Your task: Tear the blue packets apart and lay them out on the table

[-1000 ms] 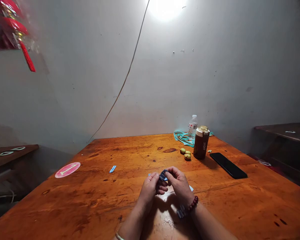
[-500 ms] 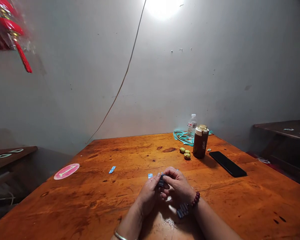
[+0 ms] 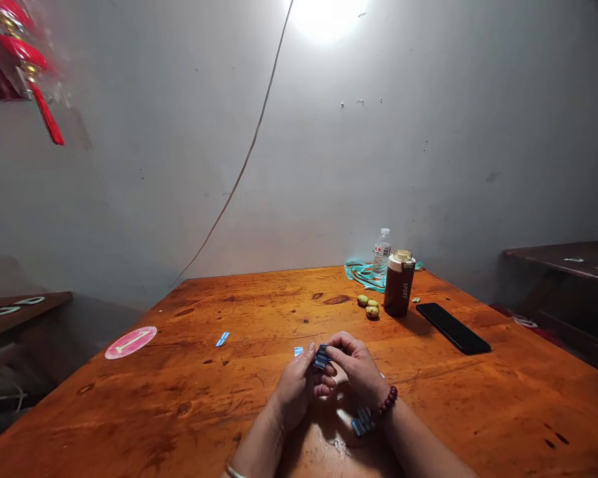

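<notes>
Between my left hand (image 3: 294, 388) and my right hand (image 3: 356, 368) is a small dark blue ribbed piece (image 3: 321, 356), pinched by the fingertips of both. What it is exactly is too small to tell. A similar dark blue strip (image 3: 363, 421) lies on the wooden table (image 3: 478, 398) just below my right wrist. Left of my fingers sits a tiny light blue scrap (image 3: 298, 351), and a longer light blue piece (image 3: 222, 339) lies farther left. My right wrist wears a dark red bead bracelet (image 3: 389, 401).
Beyond my hands stand a brown SPORT flask (image 3: 399, 285), a plastic water bottle (image 3: 381, 253) and small greenish fruits (image 3: 369, 305) on a teal cord (image 3: 363, 275). A black phone (image 3: 453, 328) lies right, a pink round disc (image 3: 130, 342) left. A wall closes the far edge.
My fingers have shifted their hold, and the dark blue piece now shows more clearly between them. The light blue scrap left of my hands is uncovered. The view has moved slightly.
</notes>
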